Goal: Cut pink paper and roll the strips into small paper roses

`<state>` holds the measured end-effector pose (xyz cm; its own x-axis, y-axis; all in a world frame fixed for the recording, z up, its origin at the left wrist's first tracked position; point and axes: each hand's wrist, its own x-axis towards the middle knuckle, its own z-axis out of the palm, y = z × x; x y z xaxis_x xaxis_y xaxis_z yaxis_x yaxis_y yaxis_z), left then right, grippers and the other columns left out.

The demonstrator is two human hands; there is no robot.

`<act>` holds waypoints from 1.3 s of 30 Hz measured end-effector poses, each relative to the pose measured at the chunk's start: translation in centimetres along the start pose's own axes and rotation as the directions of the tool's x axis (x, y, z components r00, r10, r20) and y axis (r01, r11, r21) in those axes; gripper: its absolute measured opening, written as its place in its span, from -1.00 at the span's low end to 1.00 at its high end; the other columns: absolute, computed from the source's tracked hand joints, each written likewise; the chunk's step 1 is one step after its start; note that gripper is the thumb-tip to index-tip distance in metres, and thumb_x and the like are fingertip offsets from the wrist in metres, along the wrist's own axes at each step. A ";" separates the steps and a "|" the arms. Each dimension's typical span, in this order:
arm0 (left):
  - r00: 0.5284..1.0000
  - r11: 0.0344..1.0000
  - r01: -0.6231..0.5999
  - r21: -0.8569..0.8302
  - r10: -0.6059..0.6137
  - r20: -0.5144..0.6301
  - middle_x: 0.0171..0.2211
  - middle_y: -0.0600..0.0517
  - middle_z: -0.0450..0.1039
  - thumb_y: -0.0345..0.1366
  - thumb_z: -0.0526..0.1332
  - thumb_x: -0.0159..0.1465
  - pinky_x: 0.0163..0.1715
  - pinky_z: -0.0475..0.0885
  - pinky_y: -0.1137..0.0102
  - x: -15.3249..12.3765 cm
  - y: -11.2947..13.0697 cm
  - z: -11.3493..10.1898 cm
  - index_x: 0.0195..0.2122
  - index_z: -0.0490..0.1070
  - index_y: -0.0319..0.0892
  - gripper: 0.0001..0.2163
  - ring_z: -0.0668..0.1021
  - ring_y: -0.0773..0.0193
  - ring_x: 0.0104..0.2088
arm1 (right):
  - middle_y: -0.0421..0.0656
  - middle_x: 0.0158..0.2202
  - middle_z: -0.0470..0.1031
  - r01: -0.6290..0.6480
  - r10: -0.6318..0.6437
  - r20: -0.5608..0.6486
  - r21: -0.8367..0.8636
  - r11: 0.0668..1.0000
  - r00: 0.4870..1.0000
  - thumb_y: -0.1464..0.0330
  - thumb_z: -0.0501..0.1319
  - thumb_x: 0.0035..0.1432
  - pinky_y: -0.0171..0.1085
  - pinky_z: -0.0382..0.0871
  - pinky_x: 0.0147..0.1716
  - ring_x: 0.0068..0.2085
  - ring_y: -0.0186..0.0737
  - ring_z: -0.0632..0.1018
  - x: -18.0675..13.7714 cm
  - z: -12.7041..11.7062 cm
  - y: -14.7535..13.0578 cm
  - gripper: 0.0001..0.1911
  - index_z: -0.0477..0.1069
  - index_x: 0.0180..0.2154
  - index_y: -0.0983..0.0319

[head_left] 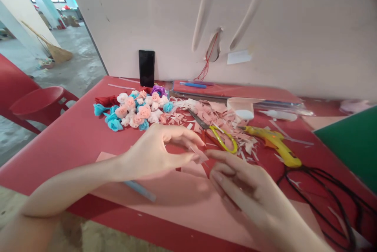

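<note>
My left hand (159,150) hovers over the red table (67,142), thumb and fingers pinched on a small pink paper piece (198,154). My right hand (244,193) reaches in from the lower right, fingers curled with their tips touching the same pink piece. A larger pink paper sheet (165,193) lies under both hands. A light blue stick (141,190) rests on that sheet below my left wrist.
A cluster of small paper roses (134,110), pink, white and blue, sits at the back left. Pink paper scraps (218,120), yellow-handled scissors (218,134), a yellow glue gun (277,146) with black cord (330,189), a phone (146,68) against the wall, green sheet (350,142), red chair (32,103).
</note>
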<state>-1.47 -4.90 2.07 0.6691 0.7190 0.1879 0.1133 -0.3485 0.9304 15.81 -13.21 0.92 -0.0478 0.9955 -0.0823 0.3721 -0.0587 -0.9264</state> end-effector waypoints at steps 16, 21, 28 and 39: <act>0.993 0.989 0.114 -0.098 -0.113 0.018 -0.45 0.11 0.55 -0.38 0.28 0.09 -0.38 0.50 0.63 0.0 0.0 0.5 -0.31 0.44 -0.21 -0.88 0.59 0.42 -0.41 | -0.22 -0.62 0.42 -0.052 0.074 -0.110 0.194 0.980 0.991 0.33 0.15 0.03 -0.46 0.22 -0.75 -0.69 -0.44 0.36 0.1 0.9 -0.5 -0.91 0.39 -0.45 0.20; 0.988 0.984 0.156 -0.087 -0.157 -0.005 -0.48 0.11 0.54 -0.38 0.29 0.07 -0.49 0.47 0.65 0.1 -0.1 0.5 -0.33 0.46 -0.21 -0.88 0.58 0.42 -0.45 | -0.22 -0.62 0.44 -0.046 0.063 -0.104 0.158 0.986 0.993 0.29 0.16 0.04 -0.43 0.25 -0.74 -0.70 -0.41 0.37 0.1 0.7 -0.4 -0.87 0.41 -0.45 0.21; 0.986 0.980 0.164 -0.112 -0.166 -0.009 -0.49 0.11 0.55 -0.39 0.29 0.07 -0.53 0.47 0.63 0.3 -0.3 0.6 -0.33 0.45 -0.21 -0.88 0.58 0.40 -0.46 | -0.21 -0.63 0.43 -0.045 0.065 -0.125 0.161 0.986 0.990 0.29 0.17 0.03 -0.42 0.27 -0.73 -0.70 -0.41 0.38 0.2 0.6 -0.5 -0.86 0.43 -0.46 0.22; 0.996 0.997 -0.075 0.000 0.075 -0.043 -0.37 0.07 0.53 -0.43 0.21 0.14 -0.25 0.45 0.50 1.0 -0.7 -0.6 -0.41 0.47 -0.20 -0.94 0.53 0.38 -0.32 | -0.23 -0.68 0.38 -0.162 0.186 -0.030 0.374 0.913 0.982 0.25 0.26 -0.03 -0.44 0.19 -0.80 -0.74 -0.44 0.32 0.1 0.0 -1.0 -0.81 0.40 -0.53 0.24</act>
<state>-1.32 -3.60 1.76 0.6434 0.7163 0.2702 0.0629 -0.4011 0.9139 15.42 -13.10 1.84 0.0497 0.9689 -0.2423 0.0005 -0.2426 -0.9701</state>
